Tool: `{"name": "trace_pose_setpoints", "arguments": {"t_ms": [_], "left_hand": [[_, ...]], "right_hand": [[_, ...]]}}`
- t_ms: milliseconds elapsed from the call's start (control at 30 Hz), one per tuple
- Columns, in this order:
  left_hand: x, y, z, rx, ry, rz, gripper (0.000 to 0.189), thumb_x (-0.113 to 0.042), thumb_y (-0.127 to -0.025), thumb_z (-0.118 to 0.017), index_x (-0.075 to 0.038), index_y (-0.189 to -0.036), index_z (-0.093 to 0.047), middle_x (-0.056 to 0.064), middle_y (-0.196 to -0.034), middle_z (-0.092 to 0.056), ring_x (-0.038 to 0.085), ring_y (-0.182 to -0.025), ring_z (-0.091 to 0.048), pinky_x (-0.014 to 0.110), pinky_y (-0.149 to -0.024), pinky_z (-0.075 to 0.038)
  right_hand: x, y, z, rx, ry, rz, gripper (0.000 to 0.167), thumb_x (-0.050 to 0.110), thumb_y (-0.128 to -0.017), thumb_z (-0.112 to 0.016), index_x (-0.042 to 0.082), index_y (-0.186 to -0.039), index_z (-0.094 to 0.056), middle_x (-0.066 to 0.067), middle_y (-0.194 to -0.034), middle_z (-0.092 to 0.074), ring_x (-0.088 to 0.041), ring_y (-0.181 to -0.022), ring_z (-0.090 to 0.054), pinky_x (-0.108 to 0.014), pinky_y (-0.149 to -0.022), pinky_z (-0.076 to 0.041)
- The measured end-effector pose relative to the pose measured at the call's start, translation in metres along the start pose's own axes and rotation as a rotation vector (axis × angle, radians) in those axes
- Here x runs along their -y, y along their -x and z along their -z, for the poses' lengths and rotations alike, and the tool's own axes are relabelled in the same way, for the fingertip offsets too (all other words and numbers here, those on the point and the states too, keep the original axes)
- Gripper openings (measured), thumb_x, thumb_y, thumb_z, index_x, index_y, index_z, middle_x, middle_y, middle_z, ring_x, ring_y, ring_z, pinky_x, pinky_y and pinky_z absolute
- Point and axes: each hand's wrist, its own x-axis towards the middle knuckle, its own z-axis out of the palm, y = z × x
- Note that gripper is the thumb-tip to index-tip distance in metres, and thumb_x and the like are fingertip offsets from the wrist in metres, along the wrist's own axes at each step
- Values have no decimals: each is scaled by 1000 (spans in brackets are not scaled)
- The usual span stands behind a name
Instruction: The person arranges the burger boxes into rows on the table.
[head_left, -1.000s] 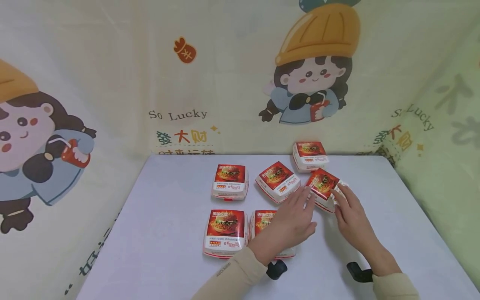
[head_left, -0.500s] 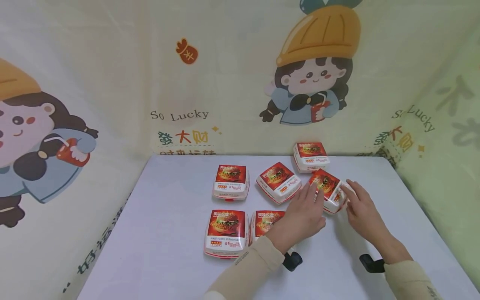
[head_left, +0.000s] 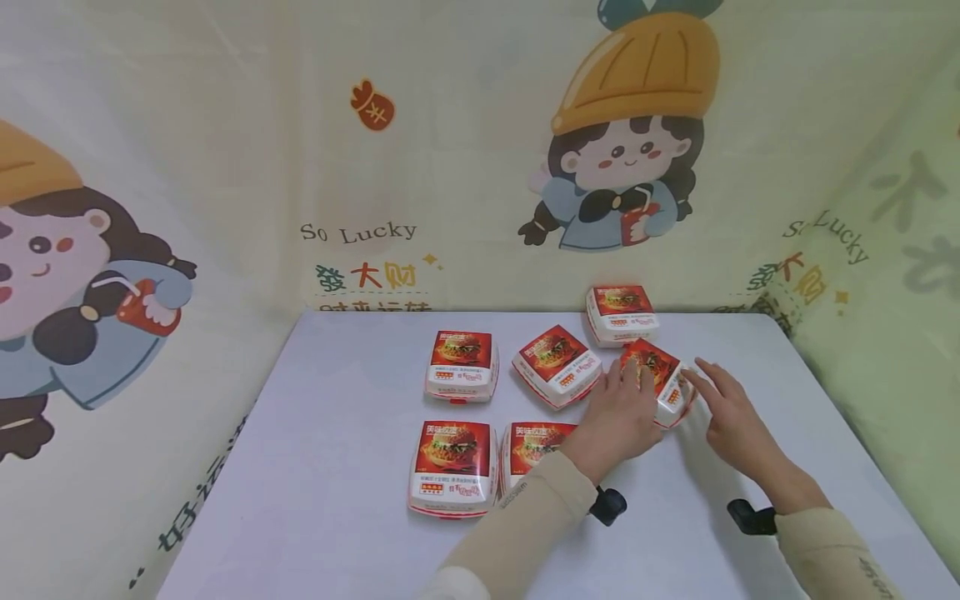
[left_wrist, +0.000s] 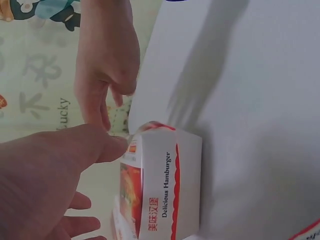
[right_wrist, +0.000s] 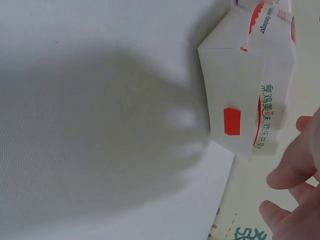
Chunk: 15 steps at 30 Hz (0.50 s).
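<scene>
A red-and-white cardboard hamburger box (head_left: pixel 651 358) sits turned at an angle on the white table, between my two hands. My left hand (head_left: pixel 617 421) is at the box's left side, its fingers overlapping the lid in the head view. In the left wrist view my thumb lies close to the box's (left_wrist: pixel 167 187) upper edge, with the other fingers spread. My right hand (head_left: pixel 738 425) is at the box's right edge, fingers loosely bent. The right wrist view shows the fingers of my right hand (right_wrist: pixel 297 185) apart from the box (right_wrist: pixel 235 85).
Behind stands another hamburger box (head_left: pixel 621 317), with an angled one (head_left: pixel 557 367) to the left. Further left are a back box (head_left: pixel 460 367) and a front box (head_left: pixel 453 467). My left arm partly covers one more box (head_left: pixel 534 442). A printed cloth (head_left: pixel 465 167) hangs behind the table (head_left: pixel 322 533).
The box between my hands has shifted right and turned slightly. Both hands have moved right along with it, the left a little more in the last half second. The other boxes stay put.
</scene>
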Motion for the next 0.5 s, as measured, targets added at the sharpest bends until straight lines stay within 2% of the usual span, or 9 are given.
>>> {"name": "trace_pose_setpoints", "arguments": {"t_ms": [167, 333, 500], "left_hand": [[-6, -9, -3, 33, -14, 16, 88, -60, -87, -65, -20, -157, -28, 2, -162, -28, 23, -150, -27, 34, -119, -35], [-10, -15, -9, 32, -48, 46, 93, -63, -84, -67, -24, -157, -25, 3, -161, -30, 24, -150, -29, 36, -119, -35], [-15, -19, -13, 65, -61, 90, 92, -64, -84, -66, -25, -157, -26, 2, -161, -30, 23, -150, -29, 36, -120, -33]], "right_hand": [[-5, 4, -6, -2, -8, 24, 76, -33, -68, -49, -2, -137, -46, -34, -143, -38, -56, -127, -37, -71, -98, -36], [-7, 6, -12, 46, -25, -20, 80, -32, -67, -48, -2, -141, -41, -35, -146, -33, -56, -127, -35, -71, -97, -36], [-4, 4, -13, 32, -14, -33, 78, -28, -67, -52, -3, -139, -41, -36, -146, -34, -56, -127, -36, -70, -96, -38]]}}
